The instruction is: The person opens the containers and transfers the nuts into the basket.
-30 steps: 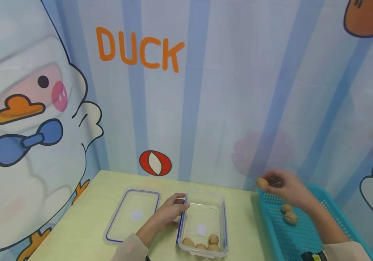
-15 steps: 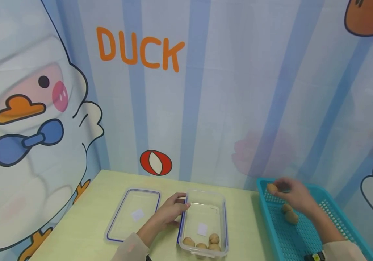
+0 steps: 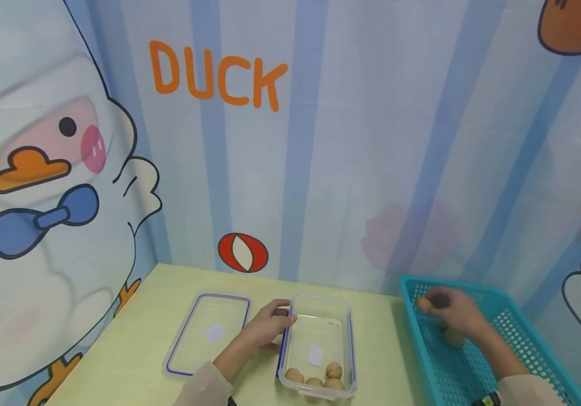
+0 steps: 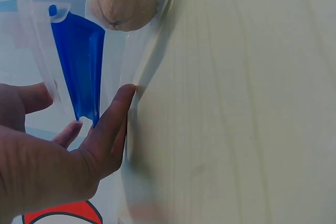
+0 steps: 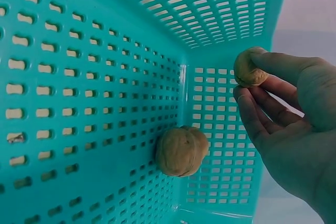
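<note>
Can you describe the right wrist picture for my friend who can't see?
A right hand pinches a walnut at a turquoise basket with lots of little holes. Two more walnuts lie in it, one partly hiding the other.

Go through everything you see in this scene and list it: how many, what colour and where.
Backdrop: one, blue and white stripes, at the back
DUCK lettering: one, orange, upper part of backdrop
Cartoon bird: one, mainly white, left of backdrop
Table: one, pale yellow, below backdrop
Box: one, clear with blue clip, on table
Lid: one, clear with blue edging, left of box
White squares: two, white, at box bottom and lid
Basket: one, turquoise, right of box
Walnuts: seven, light brown; four in box, two in basket, one in fingers
Sleeves: two, beige, bottom edge
Left hand: one, bare, gripping box's left side
Right hand: one, bare, in basket, pinching a walnut
</note>
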Motion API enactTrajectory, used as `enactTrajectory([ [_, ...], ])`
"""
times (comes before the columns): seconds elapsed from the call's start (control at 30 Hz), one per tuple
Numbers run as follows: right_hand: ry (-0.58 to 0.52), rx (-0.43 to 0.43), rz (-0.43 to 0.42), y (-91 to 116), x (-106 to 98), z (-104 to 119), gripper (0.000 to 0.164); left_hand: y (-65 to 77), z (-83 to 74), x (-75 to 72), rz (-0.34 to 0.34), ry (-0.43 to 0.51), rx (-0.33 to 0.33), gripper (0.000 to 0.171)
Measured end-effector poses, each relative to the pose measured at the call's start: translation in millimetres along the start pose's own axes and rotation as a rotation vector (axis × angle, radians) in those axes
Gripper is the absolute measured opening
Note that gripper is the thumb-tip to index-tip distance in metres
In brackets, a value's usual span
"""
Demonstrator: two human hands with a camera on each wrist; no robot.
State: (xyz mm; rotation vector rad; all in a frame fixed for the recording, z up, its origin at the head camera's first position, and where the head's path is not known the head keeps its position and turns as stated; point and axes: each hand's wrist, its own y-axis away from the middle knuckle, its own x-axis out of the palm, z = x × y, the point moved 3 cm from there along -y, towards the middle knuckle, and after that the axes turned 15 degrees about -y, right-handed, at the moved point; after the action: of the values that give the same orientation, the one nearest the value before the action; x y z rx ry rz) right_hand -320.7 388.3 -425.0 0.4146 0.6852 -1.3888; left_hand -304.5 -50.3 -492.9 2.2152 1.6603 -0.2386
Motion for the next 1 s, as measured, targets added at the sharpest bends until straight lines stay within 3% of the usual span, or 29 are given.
enactTrajectory([
  [0.37,-0.017,0.053,0.012,-3,1,-9,0.046,3.1,-1.7,-0.8,0.002,-0.003,-0.006,0.060],
  [0.57,-0.019,0.006,0.002,-2,-1,1,0.048,2.7,-1.5,-1.2,0.003,0.000,0.005,0.061],
  [0.8,-0.083,-0.123,0.006,4,2,53,0.049,0.8,0.5,1.0,0.005,0.001,0.003,0.061],
  [1.0,-0.163,-0.255,0.065,6,27,114,0.042,1.4,-0.4,-0.6,0.004,-0.001,0.003,0.061],
])
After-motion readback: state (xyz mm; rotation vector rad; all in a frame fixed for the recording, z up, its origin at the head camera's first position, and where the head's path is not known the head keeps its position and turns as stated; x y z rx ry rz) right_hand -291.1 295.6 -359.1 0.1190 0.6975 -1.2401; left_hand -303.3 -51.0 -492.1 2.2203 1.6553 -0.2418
